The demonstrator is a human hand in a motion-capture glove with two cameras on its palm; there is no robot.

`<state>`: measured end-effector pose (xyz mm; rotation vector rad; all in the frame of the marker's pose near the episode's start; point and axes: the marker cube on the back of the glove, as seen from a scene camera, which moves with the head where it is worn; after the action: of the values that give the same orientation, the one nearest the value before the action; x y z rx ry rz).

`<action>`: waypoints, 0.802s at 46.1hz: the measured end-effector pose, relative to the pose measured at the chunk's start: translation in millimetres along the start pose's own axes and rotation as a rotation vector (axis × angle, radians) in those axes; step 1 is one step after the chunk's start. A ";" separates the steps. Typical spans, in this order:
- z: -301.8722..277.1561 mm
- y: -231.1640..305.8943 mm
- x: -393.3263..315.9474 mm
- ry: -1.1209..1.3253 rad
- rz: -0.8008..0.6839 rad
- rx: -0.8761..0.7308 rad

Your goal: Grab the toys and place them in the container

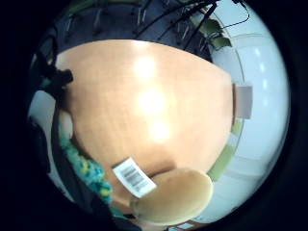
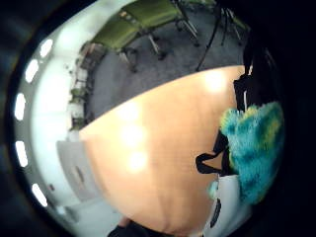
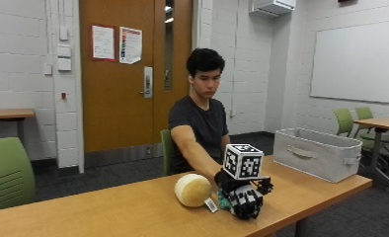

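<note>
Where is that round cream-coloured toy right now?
In the outside view the round cream toy sits on the table, just beside the gloved right hand, far from the grey container.

Green chairs (image 3: 7, 170), door (image 3: 132, 74), perhaps a whiteboard (image 3: 359, 61).

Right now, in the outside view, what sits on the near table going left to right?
Round cream toy → gloved right hand gripping a teal plush toy → grey container at the far right end of the table.
</note>
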<state>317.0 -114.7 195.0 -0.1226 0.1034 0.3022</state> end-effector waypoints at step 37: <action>-224.9 66.2 -75.6 -0.006 -0.052 0.131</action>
<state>206.5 -104.5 -24.9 0.0060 0.1134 0.2430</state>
